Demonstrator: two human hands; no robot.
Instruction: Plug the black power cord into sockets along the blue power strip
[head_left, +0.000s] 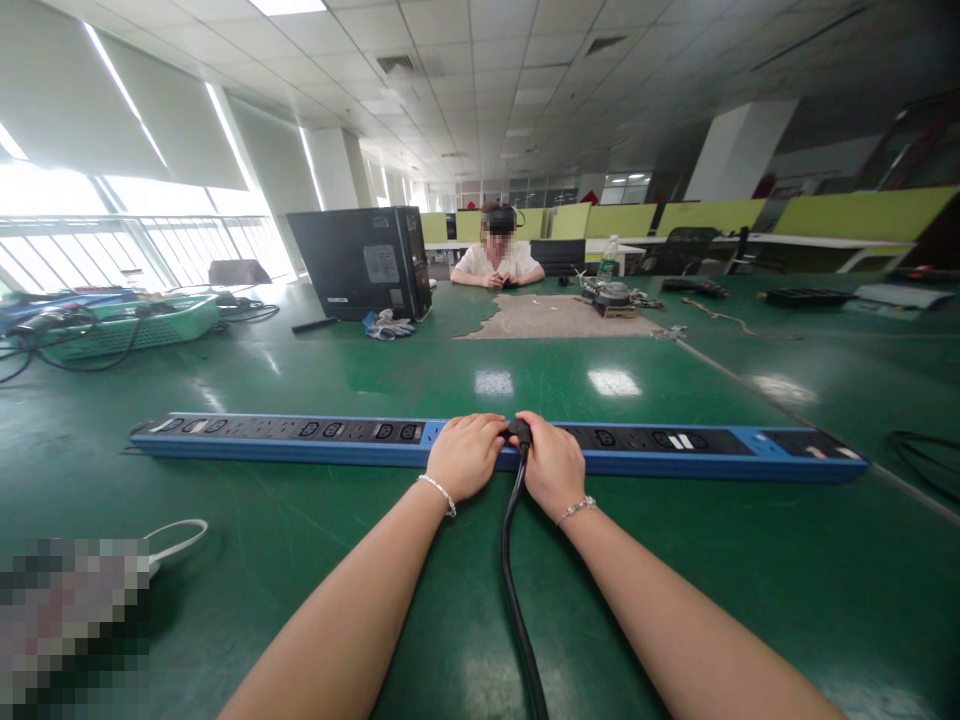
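Note:
A long blue power strip (660,462) with black sockets along its top lies crosswise on the green table. My right hand (553,465) is closed round a black power plug (519,432) at the strip's middle. From the plug a thick black cable (511,580) runs toward me over the table. Whether the plug's pins sit in a socket is hidden. My left hand (466,455) rests over the strip just left of the plug, its fingers together and pressing on the strip, the fingertips close to the plug.
A computer case (360,262) and patterned gloves (388,325) stand beyond the strip. At the left is a green basket (135,328) with cables; a blurred-out object (67,610) lies nearer. Across the table sits another person (498,255). A black cable (930,460) lies at the right.

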